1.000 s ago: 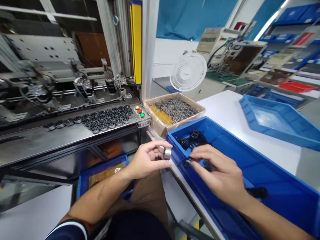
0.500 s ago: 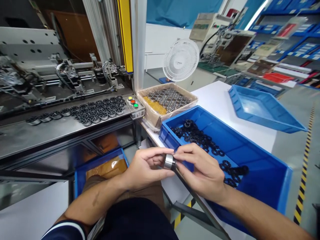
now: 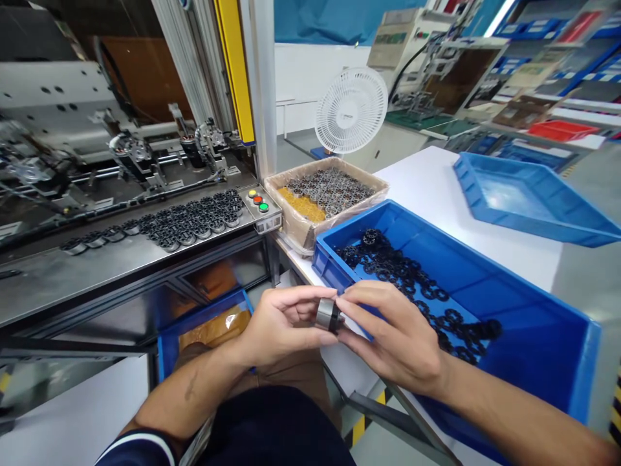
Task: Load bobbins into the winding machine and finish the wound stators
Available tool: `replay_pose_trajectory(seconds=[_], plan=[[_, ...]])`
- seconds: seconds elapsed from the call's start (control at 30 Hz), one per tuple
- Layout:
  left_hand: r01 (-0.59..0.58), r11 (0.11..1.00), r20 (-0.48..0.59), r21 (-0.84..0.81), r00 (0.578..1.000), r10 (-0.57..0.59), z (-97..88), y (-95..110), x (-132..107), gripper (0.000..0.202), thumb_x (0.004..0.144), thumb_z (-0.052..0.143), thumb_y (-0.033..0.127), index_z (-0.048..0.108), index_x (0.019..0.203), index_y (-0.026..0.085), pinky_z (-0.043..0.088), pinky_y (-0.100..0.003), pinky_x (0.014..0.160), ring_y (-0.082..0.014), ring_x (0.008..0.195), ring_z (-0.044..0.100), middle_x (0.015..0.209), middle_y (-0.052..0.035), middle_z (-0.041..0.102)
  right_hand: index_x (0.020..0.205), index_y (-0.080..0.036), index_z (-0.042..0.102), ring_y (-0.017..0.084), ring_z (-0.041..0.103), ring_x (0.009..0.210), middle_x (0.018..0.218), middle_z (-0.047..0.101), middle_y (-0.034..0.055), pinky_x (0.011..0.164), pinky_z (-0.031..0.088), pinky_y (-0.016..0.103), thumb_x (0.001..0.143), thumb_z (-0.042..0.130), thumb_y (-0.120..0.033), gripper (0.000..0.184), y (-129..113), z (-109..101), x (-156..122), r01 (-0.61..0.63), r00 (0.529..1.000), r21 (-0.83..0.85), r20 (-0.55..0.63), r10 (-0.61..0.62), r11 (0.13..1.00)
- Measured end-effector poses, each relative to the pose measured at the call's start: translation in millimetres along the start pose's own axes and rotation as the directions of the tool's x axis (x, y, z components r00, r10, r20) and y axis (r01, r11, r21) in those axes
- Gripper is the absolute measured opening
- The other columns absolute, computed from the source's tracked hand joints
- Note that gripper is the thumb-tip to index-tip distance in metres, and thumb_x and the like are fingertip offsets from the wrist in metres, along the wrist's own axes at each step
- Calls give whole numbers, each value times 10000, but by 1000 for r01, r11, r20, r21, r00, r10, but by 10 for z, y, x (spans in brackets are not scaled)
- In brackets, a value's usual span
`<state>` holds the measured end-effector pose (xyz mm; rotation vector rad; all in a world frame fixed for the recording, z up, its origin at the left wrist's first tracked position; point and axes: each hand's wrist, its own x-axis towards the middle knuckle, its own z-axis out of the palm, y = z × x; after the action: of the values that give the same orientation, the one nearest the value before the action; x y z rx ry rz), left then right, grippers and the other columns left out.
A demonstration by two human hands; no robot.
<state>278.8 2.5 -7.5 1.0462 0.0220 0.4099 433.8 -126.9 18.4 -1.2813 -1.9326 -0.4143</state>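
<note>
Between my two hands is a short metal cylinder (image 3: 326,314) with a black plastic ring on its right end. My left hand (image 3: 279,323) pinches the metal part between thumb and fingers. The fingertips and thumb of my right hand (image 3: 392,333) close on the black end. Both hands are held over my lap, at the near edge of a blue bin (image 3: 485,265). Loose black plastic rings (image 3: 412,272) lie inside that bin. My fingers partly cover the cylinder.
Rows of similar black-and-metal parts (image 3: 194,220) stand on the steel machine bench (image 3: 39,285) at left. A button box (image 3: 264,210) sits on its corner. Beyond are a plastic-lined carton (image 3: 295,230) of metal parts, a white fan (image 3: 352,110) and another blue tray (image 3: 533,213).
The camera view has turned slightly left, so the bins appear further right. Both hands keep their hold on the cylinder, which now looks slightly turned, with more of its black end showing.
</note>
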Motion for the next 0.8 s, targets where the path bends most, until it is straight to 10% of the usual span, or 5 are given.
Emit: replay_pose_trajectory(seconds=[0.33,0.53,0.67,0.8], plan=[[-3,998,18,66,1000,2,-3,-9,-6,555,695,787,21,686,1188,255,565,-186,838,-133,912,726,1018,-8,770,1151,-73,621,239,630,985,1007,660,152,844,574,397,786,694,-64,372,-11,-20,39,11,1000,-2,5,-11,1000],[-57,880,-50,471,995,91,61,-35,-129,497,877,649,193,550,1363,227,516,-246,946,-187,1085,661,1228,-75,681,1189,-96,598,247,617,1021,1035,661,150,864,565,413,797,731,-166,420,-22,26,12,14,999,-31,-35,-15,999],[-40,886,45,462,999,21,83,-10,-152,420,965,499,233,511,1385,235,523,-302,956,-184,1020,680,1354,-114,604,1321,-140,520,232,602,1089,1172,624,154,911,541,394,770,749,-476,685,34,34,36,-287,953,241,-23,301,927],[-13,881,67,473,998,-22,57,15,-95,415,966,494,246,514,1380,248,554,-300,886,-183,979,680,1366,-127,581,1280,-146,567,171,657,983,1078,687,90,893,533,302,874,629,-483,532,301,-37,70,-601,798,306,286,531,738]])
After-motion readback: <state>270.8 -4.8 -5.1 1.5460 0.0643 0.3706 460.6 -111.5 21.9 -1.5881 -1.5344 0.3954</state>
